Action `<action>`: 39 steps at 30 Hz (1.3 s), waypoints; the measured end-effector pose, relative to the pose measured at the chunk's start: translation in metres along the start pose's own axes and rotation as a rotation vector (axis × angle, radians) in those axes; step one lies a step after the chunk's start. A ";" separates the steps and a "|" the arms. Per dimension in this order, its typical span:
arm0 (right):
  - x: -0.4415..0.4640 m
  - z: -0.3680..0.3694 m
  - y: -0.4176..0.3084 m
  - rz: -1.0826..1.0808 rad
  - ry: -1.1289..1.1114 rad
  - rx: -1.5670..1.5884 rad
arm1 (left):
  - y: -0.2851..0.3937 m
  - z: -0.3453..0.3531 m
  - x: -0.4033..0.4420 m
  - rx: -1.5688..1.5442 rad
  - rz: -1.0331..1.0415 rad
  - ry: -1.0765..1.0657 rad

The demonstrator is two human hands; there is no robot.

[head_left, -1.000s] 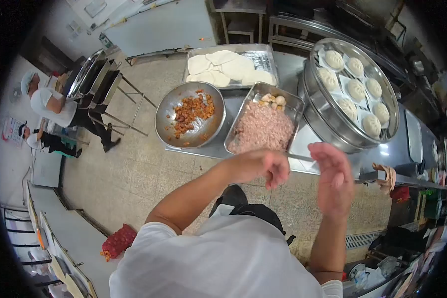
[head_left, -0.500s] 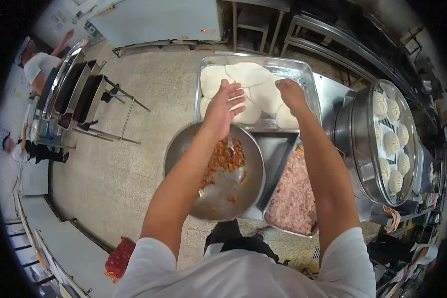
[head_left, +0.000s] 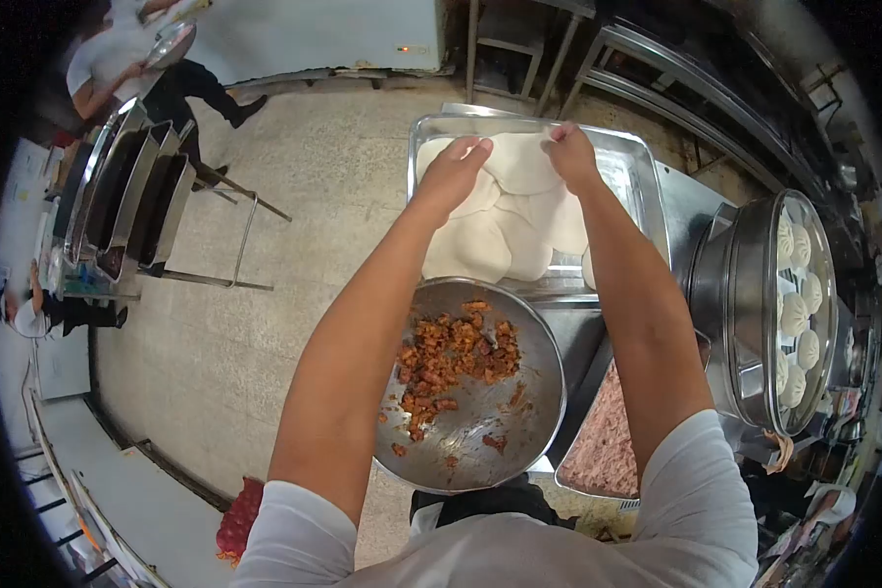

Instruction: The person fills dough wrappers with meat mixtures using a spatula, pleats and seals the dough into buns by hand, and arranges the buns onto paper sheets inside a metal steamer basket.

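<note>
The left hand (head_left: 449, 181) and right hand (head_left: 571, 160) appear to pinch one dough sheet (head_left: 521, 167) at the tray (head_left: 625, 169); handling it likely needs even, gentle tension.

Beyond the grip (head_left: 520, 142) and to its left stands a white cabinet (head_left: 314, 39) with a small orange light. Left of the grip, a person in a white top (head_left: 118, 54) holds a round metal pan (head_left: 171, 44), near dark deep trays (head_left: 127, 196) ranged side by side by a metal frame (head_left: 242, 240). Farther left and nearer the wearer, another person (head_left: 31, 318) appears in white and black. Nearer the wearer on that side, a red net sack (head_left: 237, 519) sits on the pale floor (head_left: 196, 392). Beyond the grip to the right runs metal shelving (head_left: 647, 83)
</note>
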State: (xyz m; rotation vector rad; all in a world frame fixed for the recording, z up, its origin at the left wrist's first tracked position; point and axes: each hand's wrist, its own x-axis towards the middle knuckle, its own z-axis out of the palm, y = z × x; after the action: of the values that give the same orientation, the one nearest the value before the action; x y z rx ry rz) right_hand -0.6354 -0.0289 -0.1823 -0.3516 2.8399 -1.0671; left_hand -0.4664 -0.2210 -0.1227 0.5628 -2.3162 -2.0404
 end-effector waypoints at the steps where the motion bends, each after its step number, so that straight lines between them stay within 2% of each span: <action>1: 0.000 0.003 -0.004 0.012 -0.003 0.282 | 0.003 0.004 0.004 -0.040 0.000 -0.019; 2: -0.001 0.006 -0.008 0.021 -0.008 0.567 | 0.006 0.006 0.007 -0.079 0.001 -0.036; 3: -0.001 0.008 -0.009 0.021 -0.010 0.565 | 0.004 0.006 0.013 -0.081 0.000 -0.035; 5: -0.008 0.009 -0.007 0.193 -0.111 0.744 | -0.003 0.010 0.022 -0.269 -0.073 -0.025; 6: -0.011 0.010 -0.008 0.197 -0.106 0.743 | -0.007 0.011 0.024 -0.268 -0.073 -0.030; 8: -0.019 0.012 -0.023 -0.076 0.101 0.128 | -0.009 0.011 0.028 -0.460 -0.173 -0.003; 10: -0.038 0.013 -0.055 -0.327 0.159 -0.016 | -0.005 0.006 0.016 -0.544 -0.206 0.013; 11: -0.060 0.009 -0.082 -0.350 0.037 0.073 | 0.000 0.004 0.010 -0.627 -0.237 0.036; 12: -0.079 0.011 -0.099 -0.474 -0.046 0.066 | 0.007 0.002 0.003 -0.748 -0.336 0.096; 13: -0.099 -0.002 -0.118 -0.545 -0.218 0.232 | 0.002 -0.002 0.000 -0.746 -0.338 0.101; 15: -0.121 -0.010 -0.126 -0.507 -0.272 0.402 | -0.016 -0.016 -0.006 -1.249 -0.136 -0.163; 16: -0.114 -0.006 -0.115 -0.397 -0.183 0.524 | -0.016 -0.020 -0.011 -1.282 -0.163 -0.139; 17: -0.106 -0.003 -0.100 -0.284 -0.092 0.641 | -0.015 -0.024 -0.015 -1.283 -0.147 -0.130; 18: -0.103 -0.006 -0.090 -0.081 -0.052 0.935 | -0.012 -0.025 -0.017 -1.297 -0.106 -0.144; 21: -0.112 -0.018 -0.067 0.305 -0.276 1.164 | 0.008 -0.019 -0.025 -1.309 -0.059 -0.215; 22: -0.119 -0.021 -0.064 0.306 -0.267 1.167 | 0.020 -0.013 -0.029 -1.206 -0.056 -0.249; 24: -0.130 -0.022 -0.068 0.476 -0.344 1.411 | 0.046 0.007 -0.037 -0.884 -0.052 -0.272; 25: -0.140 -0.025 -0.071 0.470 -0.355 1.412 | 0.056 0.027 -0.042 -0.668 -0.061 -0.259; 26: -0.151 -0.032 -0.072 0.426 -0.367 1.652 | 0.049 0.043 -0.040 -0.425 0.022 -0.337; 27: -0.160 -0.041 -0.072 0.371 -0.373 1.890 | 0.061 0.060 -0.058 0.039 0.364 -0.325; 28: -0.168 -0.039 -0.057 0.265 -0.355 1.889 | 0.071 0.074 -0.079 0.164 0.402 -0.385; 29: -0.183 -0.043 -0.050 0.265 -0.315 1.931 | 0.084 0.086 -0.101 0.285 0.443 -0.441; 30: -0.185 -0.040 -0.032 0.163 -0.374 2.036 | 0.099 0.088 -0.125 0.279 0.460 -0.438; 31: -0.191 -0.039 -0.013 0.061 -0.418 2.146 | 0.110 0.082 -0.154 0.075 0.332 -0.538; 32: -0.201 -0.056 -0.010 0.055 -0.508 2.253 | 0.115 0.076 -0.178 -0.121 0.200 -0.637; 33: -0.211 -0.073 -0.008 0.058 -0.603 2.353 | 0.113 0.070 -0.194 -0.220 0.166 -0.594; 35: -0.242 -0.125 -0.042 0.050 -0.374 2.153 | 0.102 0.052 -0.212 -0.349 0.107 -0.486; 37: -0.265 -0.158 -0.039 0.002 -0.347 2.112 | 0.096 0.058 -0.237 -0.380 0.086 -0.416; 39: -0.278 -0.176 -0.021 -0.125 -0.441 2.090 | 0.093 0.075 -0.273 -0.580 -0.023 -0.307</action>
State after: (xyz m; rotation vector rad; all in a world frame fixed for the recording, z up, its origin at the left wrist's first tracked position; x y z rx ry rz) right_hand -0.3907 0.1358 -0.0355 -0.3464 0.3587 -2.5472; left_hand -0.2531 -0.0678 0.0182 0.2608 -1.6782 -2.7974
